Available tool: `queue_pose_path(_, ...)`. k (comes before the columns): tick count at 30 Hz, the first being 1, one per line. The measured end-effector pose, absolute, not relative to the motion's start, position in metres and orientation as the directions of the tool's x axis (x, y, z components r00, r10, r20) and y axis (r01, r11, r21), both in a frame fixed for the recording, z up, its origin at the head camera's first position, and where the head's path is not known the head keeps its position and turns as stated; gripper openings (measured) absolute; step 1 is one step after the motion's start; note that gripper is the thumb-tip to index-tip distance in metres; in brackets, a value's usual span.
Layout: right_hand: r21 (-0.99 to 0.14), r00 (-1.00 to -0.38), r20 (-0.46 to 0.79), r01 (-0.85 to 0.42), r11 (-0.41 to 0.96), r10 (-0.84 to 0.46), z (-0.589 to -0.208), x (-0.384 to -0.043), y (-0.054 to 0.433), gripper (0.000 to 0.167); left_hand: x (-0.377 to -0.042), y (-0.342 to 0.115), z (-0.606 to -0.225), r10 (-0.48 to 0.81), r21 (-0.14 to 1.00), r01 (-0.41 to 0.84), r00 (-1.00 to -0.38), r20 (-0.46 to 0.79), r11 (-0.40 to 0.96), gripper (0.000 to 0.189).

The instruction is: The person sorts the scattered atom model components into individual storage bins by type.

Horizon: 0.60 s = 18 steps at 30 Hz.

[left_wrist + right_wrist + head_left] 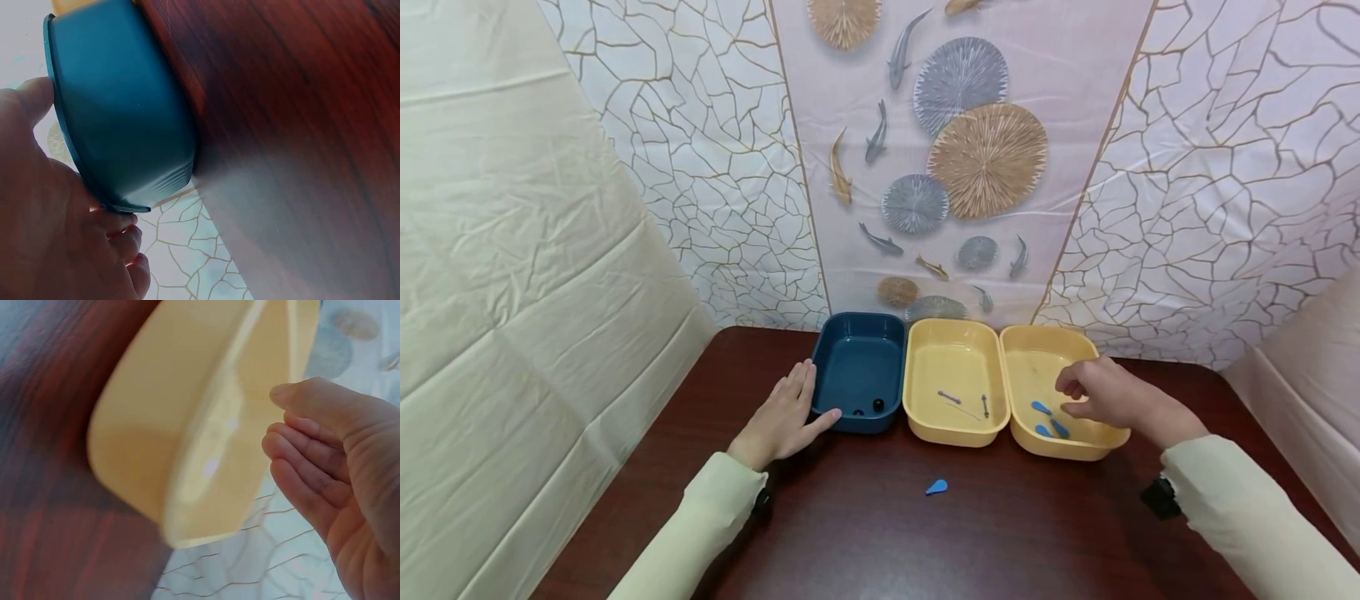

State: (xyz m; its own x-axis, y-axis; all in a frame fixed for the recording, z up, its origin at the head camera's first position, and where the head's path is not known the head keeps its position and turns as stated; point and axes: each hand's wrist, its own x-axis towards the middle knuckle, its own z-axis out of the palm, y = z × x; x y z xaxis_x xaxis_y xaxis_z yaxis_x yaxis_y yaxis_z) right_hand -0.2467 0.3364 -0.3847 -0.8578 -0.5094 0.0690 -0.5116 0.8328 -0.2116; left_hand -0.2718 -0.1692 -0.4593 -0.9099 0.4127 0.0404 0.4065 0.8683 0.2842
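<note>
My left hand (778, 421) rests with straight fingers against the left rim of a dark blue plastic bin (861, 423), its thumb on the front rim. In the left wrist view, the thumb touches the bin's edge. My right hand (1108, 396) hovers over the right yellow bin (1060, 447), fingers loosely bent. Nothing shows between its thumb and fingers (306, 450) in the right wrist view. Three small blue teardrop-shaped pieces, one a blue piece (1041, 407), lie in that bin below the hand. Another blue teardrop piece (936, 487) lies on the table.
The middle yellow bin (955, 435) stands between the other two, with two small purple-grey bars (949, 397) and a thin rod (964, 411) inside. Two black round pieces (877, 405) sit in the blue bin. A patterned curtain (760, 167) hangs behind the dark wooden table (880, 542).
</note>
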Motion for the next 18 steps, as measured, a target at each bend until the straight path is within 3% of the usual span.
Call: queue_pose_path(18, -0.134, -0.702, 0.162, -0.712, 0.689, -0.693, -0.345, -0.223, 0.273, 0.024, -0.272, -0.169, -0.460, 0.417, 0.290, 0.407, -0.909, 0.032, 0.866, 0.098)
